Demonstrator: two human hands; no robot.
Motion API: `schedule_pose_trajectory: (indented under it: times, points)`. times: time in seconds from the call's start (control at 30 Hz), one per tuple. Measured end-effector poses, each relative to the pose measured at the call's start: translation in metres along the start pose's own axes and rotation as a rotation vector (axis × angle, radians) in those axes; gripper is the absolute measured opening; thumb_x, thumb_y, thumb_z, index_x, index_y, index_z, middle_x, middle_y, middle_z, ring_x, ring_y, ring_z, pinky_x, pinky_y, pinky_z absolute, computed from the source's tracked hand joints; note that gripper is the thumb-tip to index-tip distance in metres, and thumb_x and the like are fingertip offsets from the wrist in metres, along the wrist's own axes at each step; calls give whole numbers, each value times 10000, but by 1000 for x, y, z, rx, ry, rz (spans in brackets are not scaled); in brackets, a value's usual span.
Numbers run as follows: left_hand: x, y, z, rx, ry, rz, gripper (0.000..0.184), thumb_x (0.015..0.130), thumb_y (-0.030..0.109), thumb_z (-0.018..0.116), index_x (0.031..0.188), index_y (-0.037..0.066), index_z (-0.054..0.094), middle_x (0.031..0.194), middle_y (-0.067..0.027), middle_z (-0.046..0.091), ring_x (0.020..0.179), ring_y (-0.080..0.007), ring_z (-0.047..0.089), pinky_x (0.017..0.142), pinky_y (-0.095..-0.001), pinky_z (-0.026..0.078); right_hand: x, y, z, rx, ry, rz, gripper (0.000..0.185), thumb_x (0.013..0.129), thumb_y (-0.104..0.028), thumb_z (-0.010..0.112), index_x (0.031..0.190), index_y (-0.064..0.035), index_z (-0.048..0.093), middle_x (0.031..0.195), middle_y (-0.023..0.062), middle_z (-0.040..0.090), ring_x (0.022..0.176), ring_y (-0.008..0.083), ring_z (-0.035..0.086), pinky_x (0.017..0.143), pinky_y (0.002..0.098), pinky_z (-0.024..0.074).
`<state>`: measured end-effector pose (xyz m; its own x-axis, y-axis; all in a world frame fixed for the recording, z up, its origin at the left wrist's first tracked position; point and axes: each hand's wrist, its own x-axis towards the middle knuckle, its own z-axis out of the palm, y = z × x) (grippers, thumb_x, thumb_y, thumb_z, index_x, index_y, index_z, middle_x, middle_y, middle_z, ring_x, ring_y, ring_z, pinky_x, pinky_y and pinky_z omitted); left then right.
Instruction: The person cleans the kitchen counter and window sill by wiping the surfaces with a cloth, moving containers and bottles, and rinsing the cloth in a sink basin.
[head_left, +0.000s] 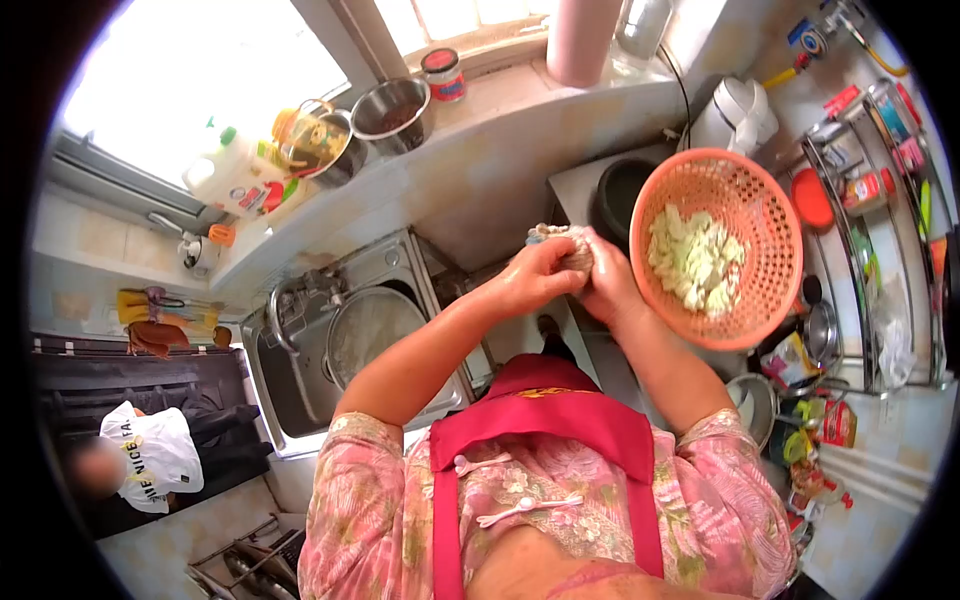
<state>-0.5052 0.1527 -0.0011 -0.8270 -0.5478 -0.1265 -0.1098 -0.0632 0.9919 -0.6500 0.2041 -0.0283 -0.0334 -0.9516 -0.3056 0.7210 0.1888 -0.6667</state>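
Between my two hands is a bunched, beige-and-bluish cloth (560, 236), mostly hidden by my fingers. My left hand (545, 268) is closed around it from the left, thumb on top. My right hand (606, 280) presses against the cloth from the right, its fingers curled and partly hidden. Just right of my right hand is an orange plastic colander (775, 285) holding torn, pale green leaf vegetable pieces (695, 262). A dark round pan (622, 200) sits partly behind the colander.
At left, a steel sink (262, 370) with a tap holds a large round basin (375, 335). Pots (392, 115), a jar (443, 75) and a white jug (235, 175) line the window ledge. A loaded rack (860, 230) stands right. Another person (165, 455) is at far left.
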Motion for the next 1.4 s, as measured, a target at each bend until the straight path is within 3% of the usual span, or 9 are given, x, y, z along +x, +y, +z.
schedule_pose_trajectory:
  times: [0.07, 0.23, 0.37, 0.53, 0.67, 0.77, 0.8, 0.93, 1.4]
  points:
    - [34, 5, 0, -189, -8, 155, 576, 822, 201, 645, 1290, 5, 372, 1109, -100, 520, 1031, -163, 523, 839, -299, 459, 28, -45, -9, -38, 5, -59, 287, 975, -230, 385, 1037, -5, 552, 974, 123, 599, 868, 234, 610, 784, 366, 514]
    - [117, 52, -33, 131, 195, 179, 715, 837, 270, 654, 1390, 58, 253, 1364, -134, 376, 1257, -247, 388, 986, -414, 381, 108, -175, -51, 115, 24, -367, 316, 969, -267, 405, 1085, 7, 513, 1091, 166, 590, 994, 305, 591, 867, 446, 484]
    - [200, 97, -48, 484, 318, 289, 955, 757, 358, 723, 1429, 26, 130, 1431, -203, 279, 1327, -313, 295, 1039, -456, 318, 143, -251, -60, 170, 238, -507, 358, 976, -253, 351, 1195, 6, 466, 1174, 144, 548, 1063, 291, 559, 899, 456, 470]
    - [334, 118, -43, 670, 771, 345, 1080, 679, 362, 782, 1398, -57, 92, 1405, -295, 215, 1341, -371, 214, 1104, -414, 210, 184, -278, -93, 263, 277, -554, 337, 979, -261, 348, 1161, -15, 488, 1151, 106, 546, 1085, 249, 531, 930, 429, 445]
    - [395, 113, -35, 465, 995, 294, 1177, 624, 300, 823, 1418, 11, 4, 1433, -290, 118, 1351, -409, 137, 1112, -433, 168, 186, -284, -104, 251, 275, -511, 350, 973, -284, 361, 1172, -26, 490, 1175, 114, 543, 1100, 269, 524, 934, 454, 432]
    - [419, 89, -54, 409, 1024, 379, 1161, 595, 298, 842, 1416, 78, 51, 1418, -278, 159, 1331, -402, 179, 1089, -452, 206, 183, -289, -118, 212, 243, -531, 322, 969, -265, 371, 1118, -12, 503, 1111, 125, 569, 1026, 275, 566, 873, 440, 476]
    - [425, 80, -59, 454, 1058, 452, 1143, 573, 295, 851, 1401, 122, 81, 1363, -264, 284, 1276, -393, 295, 1045, -464, 270, 181, -292, -121, 201, 240, -524, 320, 967, -263, 374, 1115, -11, 505, 1105, 131, 572, 1017, 280, 572, 863, 444, 482]
    - [420, 90, -68, 587, 951, 349, 1118, 582, 303, 835, 1379, 51, 93, 1273, -233, 421, 1162, -358, 453, 986, -422, 369, 183, -296, -138, 164, 234, -531, 318, 959, -252, 380, 1108, -3, 510, 1096, 154, 575, 1004, 295, 581, 842, 457, 493]
    - [421, 85, -64, 605, 829, 564, 1007, 560, 248, 826, 1312, 35, 191, 1156, -195, 510, 1028, -306, 568, 858, -390, 482, 246, -277, -118, 69, 245, -422, 281, 970, -193, 397, 1109, 17, 522, 1058, 101, 571, 974, 197, 551, 866, 342, 445]
